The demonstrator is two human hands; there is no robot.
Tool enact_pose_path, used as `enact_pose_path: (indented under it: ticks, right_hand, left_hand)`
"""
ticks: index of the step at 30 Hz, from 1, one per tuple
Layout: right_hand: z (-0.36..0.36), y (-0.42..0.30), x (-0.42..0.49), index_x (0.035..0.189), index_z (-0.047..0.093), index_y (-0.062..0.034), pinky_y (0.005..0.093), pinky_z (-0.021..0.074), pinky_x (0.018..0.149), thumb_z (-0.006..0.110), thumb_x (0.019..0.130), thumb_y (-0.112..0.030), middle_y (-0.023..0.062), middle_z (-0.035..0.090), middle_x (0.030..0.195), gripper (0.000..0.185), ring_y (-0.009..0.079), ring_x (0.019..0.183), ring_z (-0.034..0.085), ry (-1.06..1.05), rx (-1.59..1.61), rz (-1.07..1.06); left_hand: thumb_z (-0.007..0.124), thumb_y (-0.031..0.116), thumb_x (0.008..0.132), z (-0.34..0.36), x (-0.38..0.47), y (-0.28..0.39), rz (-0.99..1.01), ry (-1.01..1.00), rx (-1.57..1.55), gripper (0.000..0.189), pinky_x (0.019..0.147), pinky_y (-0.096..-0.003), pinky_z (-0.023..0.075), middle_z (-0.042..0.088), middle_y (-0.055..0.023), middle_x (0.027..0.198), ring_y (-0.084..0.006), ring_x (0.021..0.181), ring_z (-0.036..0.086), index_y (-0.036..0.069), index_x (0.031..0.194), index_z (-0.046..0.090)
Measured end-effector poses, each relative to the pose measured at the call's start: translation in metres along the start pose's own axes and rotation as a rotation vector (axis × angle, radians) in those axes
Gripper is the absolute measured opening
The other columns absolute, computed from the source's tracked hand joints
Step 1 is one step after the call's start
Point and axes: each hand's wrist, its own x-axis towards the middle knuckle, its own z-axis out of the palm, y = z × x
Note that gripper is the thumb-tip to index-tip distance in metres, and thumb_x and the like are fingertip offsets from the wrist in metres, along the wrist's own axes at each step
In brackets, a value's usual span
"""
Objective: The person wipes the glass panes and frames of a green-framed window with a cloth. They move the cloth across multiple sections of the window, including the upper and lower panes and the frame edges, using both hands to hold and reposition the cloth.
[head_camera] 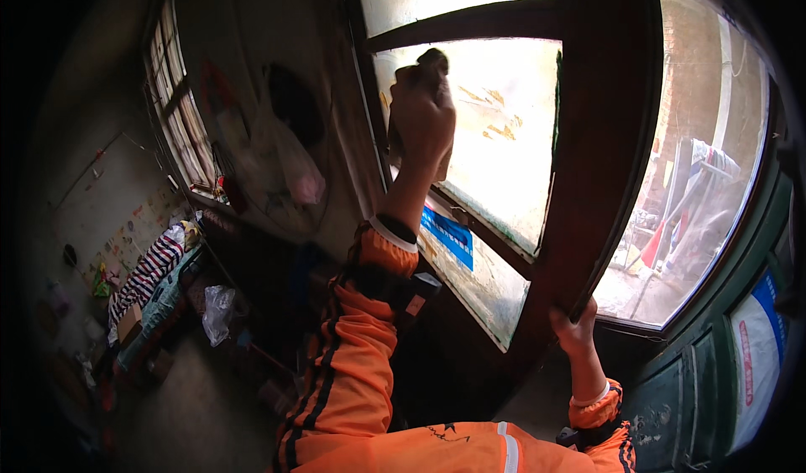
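Note:
My left hand [423, 111] is raised against a bright glass pane [504, 177] of a glazed wooden door [595, 127]. Its fingers are closed on a grey-brown rag [444, 166], partly hidden behind the hand and wrist. Brownish residue streaks [500, 132] mark the pane to the right of that hand. Lower down, my right hand [576, 325] grips the dark edge of the door's frame. A blue sticker [448, 237] with writing is on the pane below.
A green door [667, 391] bearing a poster [755, 359] stands at the right. Through the opening, a red-and-white folded item [692, 190] is visible outside. Plastic bags [302, 171] hang on the left wall. Beyond is a bed [160, 303] with striped fabric [151, 262].

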Motion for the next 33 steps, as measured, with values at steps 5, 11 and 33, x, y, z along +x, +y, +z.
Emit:
enact_pose_path:
  ticks: [5,11,33]
  right_hand:
    - [0.006,-0.008,0.001,0.110,0.061,0.0011,0.0264,0.0489,0.068,0.070,0.075,-0.003,0.0021,0.064,0.091,0.036,0.0084,0.077,0.058,0.027,0.018,-0.087]
    - [0.004,-0.005,-0.001,0.110,0.060,0.0012,0.0266,0.0490,0.070,0.072,0.075,-0.004,0.0018,0.064,0.091,0.038,0.0085,0.080,0.058,0.012,0.048,0.006]
    - [0.004,-0.002,0.007,0.110,0.058,0.0020,0.0259,0.0473,0.063,0.069,0.075,-0.003,0.0022,0.061,0.086,0.037,0.0090,0.071,0.055,0.048,0.063,-0.079]
  left_hand:
    - [0.064,0.013,0.088,-0.005,-0.009,0.045,0.217,-0.071,-0.091,0.023,0.086,-0.0475,0.0460,0.058,-0.0189,0.113,-0.0372,0.102,0.056,0.006,0.109,0.067]
    - [0.058,0.019,0.096,-0.006,0.010,0.011,-0.106,-0.103,0.039,0.021,0.075,-0.0471,0.0497,0.060,-0.0187,0.100,-0.0376,0.087,0.060,0.002,0.105,0.067]
    - [0.071,0.009,0.070,-0.007,-0.027,0.087,0.258,-0.043,-0.232,0.041,0.088,-0.0502,0.0392,0.050,-0.0139,0.127,-0.0364,0.105,0.048,0.007,0.111,0.068]
